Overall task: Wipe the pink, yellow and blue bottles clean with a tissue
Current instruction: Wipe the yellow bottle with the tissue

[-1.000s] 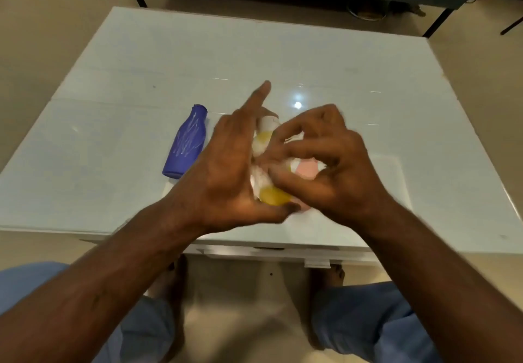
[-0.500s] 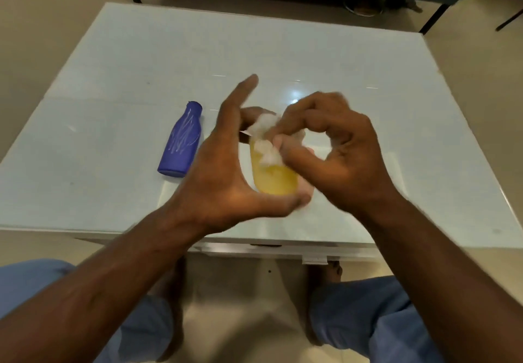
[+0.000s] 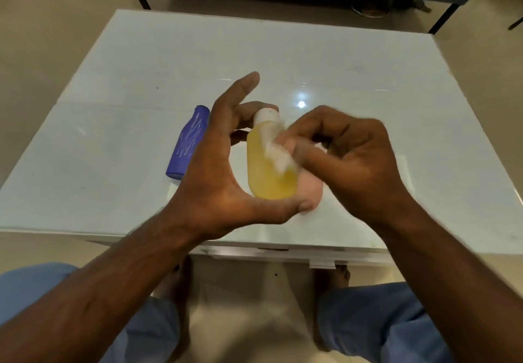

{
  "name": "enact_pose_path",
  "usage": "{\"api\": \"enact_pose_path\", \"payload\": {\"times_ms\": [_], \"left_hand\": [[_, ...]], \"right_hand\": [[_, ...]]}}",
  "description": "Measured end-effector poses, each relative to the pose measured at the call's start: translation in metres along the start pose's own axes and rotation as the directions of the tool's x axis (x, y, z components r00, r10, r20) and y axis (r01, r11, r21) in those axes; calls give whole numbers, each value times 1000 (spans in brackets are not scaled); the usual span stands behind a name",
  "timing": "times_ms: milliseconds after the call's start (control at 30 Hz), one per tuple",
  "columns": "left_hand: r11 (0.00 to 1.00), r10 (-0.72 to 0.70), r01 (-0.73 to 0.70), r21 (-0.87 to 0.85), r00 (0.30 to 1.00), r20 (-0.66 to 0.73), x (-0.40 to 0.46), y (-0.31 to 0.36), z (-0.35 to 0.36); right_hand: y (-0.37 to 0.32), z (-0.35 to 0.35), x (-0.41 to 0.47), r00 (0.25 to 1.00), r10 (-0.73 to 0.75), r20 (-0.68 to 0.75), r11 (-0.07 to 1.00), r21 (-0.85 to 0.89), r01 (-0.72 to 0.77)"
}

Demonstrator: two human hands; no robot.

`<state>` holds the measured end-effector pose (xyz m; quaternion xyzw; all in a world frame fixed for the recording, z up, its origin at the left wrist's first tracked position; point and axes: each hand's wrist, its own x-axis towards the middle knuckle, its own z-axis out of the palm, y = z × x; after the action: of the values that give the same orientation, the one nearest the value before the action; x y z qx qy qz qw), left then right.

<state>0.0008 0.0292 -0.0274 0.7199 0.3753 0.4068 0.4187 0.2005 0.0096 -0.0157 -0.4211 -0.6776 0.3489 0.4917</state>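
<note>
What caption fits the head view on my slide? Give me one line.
Left hand holds the yellow bottle while right hand rubs it with a tissue; blue bottle lies on the table.

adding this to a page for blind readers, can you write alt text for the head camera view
A person's left hand holds a yellow bottle above a white table while the right hand rubs it with a tissue. A blue bottle lies at left; a pink bottle shows behind the yellow one.
</note>
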Motion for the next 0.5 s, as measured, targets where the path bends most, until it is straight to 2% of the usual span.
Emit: {"api": "enact_pose_path", "payload": {"times_ms": [67,200,233,367,500], "left_hand": [[1000,1,-1,-17,1000,5,-2,1,3],[1000,18,-18,-1,1000,-18,0,-2,2],[999,25,-24,20,1000,-9,1,-1,0],[995,37,-41,89,998,48,-6,5,7],[987,34,-48,151,995,92,-8,5,13]], "right_hand": [[2,-3,3,997,37,-65,999,-6,-37],[-8,3,-5,995,-57,81,998,23,56],[-8,6,-5,996,-51,75,999,4,51],[2,4,1,986,101,-136,993,-43,-108],[1,4,-1,987,99,-126,985,-129,-115]]}}
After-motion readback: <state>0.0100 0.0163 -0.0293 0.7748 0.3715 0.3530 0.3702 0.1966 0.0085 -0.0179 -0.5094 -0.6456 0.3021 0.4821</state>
